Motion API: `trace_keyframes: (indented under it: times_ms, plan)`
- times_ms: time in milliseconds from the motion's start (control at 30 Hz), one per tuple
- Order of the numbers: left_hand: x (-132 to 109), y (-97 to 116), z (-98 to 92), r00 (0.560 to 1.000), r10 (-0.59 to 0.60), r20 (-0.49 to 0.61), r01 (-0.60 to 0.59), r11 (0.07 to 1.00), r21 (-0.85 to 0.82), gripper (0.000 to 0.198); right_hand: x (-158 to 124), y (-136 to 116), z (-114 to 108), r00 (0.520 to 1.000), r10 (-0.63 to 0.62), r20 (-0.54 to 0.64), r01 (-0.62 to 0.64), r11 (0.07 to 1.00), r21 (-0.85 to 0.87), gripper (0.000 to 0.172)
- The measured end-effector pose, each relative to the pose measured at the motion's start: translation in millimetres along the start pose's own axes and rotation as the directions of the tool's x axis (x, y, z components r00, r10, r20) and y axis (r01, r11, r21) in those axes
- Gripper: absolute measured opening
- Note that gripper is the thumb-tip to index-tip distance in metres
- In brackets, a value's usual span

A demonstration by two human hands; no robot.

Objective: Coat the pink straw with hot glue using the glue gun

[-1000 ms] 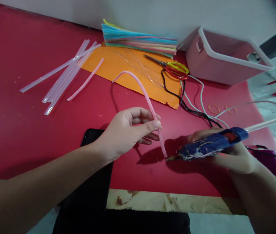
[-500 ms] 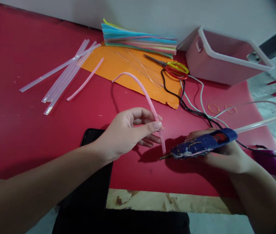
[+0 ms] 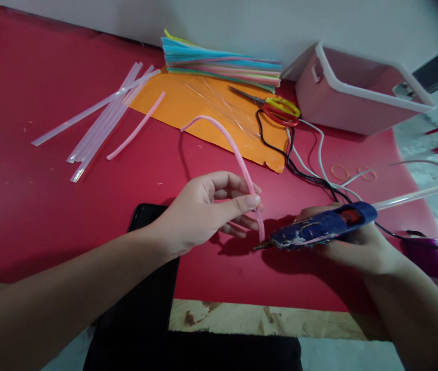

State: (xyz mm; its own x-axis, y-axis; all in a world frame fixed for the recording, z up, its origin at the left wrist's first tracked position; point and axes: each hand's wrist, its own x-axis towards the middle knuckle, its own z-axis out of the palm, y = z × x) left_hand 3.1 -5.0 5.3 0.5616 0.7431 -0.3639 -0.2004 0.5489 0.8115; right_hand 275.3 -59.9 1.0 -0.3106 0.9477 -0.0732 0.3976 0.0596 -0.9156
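Blue plastic glue gun (image 3: 307, 232), streaked with pale residue, held aslant, metal nozzle (image 3: 264, 246) pointing left. Translucent rod-shaped glue stick (image 3: 420, 195) protruding from gun's rear. Slender fuzzy pink pipe cleaner (image 3: 238, 153) left of gun, arched, pinched near lower end, at gun's nozzle; contact unclear.

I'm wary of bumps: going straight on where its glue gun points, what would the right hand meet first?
Probably the lower end of the pink pipe cleaner, right by the gun's nozzle, though depth is hard to judge.
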Motion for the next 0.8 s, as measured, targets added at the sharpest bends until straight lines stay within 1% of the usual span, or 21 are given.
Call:
trace_keyframes:
  times_ms: [100,233,533,700,800]
  plan:
    - [-0.2,0.0,0.2,1.0,-0.01,-0.002,0.01,1.0,0.007,0.014,0.2,0.7,0.1,1.0,-0.008,-0.005,0.008,1.0,0.001,0.008]
    - [-0.2,0.4,0.7,1.0,-0.02,-0.002,0.02,1.0,0.011,0.018,-1.2,4.3,-0.9,0.999,-0.033,-0.017,0.033,0.999,0.012,0.009]
    - [-0.1,-1.4,-0.9,1.0,-0.009,0.024,0.009,1.0,0.013,0.013,-2.6,5.3,-0.1,0.999,-0.018,-0.029,0.019,0.999,0.048,0.008]
    - [-0.1,-0.7,-1.0,0.999,-0.015,0.038,0.014,1.0,0.025,0.015,-3.2,5.5,0.6,1.0,-0.012,-0.019,0.014,0.997,0.077,0.008]
    - [0.0,-0.8,-0.4,0.999,-0.006,0.041,0.005,0.999,0.047,0.015,-3.5,5.6,0.9,1.0,0.0,-0.016,0.001,0.998,0.064,0.008]
